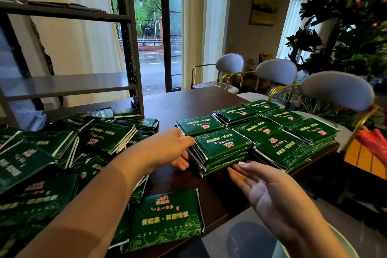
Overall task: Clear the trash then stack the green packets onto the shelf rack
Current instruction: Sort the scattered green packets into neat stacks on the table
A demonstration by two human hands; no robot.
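Several neat stacks of green packets (259, 130) stand on the right part of the dark table (188, 100). My left hand (173, 148) holds the left side of the nearest stack (222, 151), thumb on top and fingers underneath. Palm up, my right hand (261, 188) touches that stack's front edge with straight fingers. A loose heap of green packets (62, 153) covers the table's left side. One single packet (167, 218) lies at the near edge. The grey metal shelf rack (69, 84) stands on the table at the back left, its shelves bare.
Three grey chairs with gold frames (276, 71) line the table's right side. A large plant with orange fruit (351, 16) fills the right corner. A pale green bin rim (343, 241) shows at the bottom right, below the table edge. A glass door (155, 27) stands behind.
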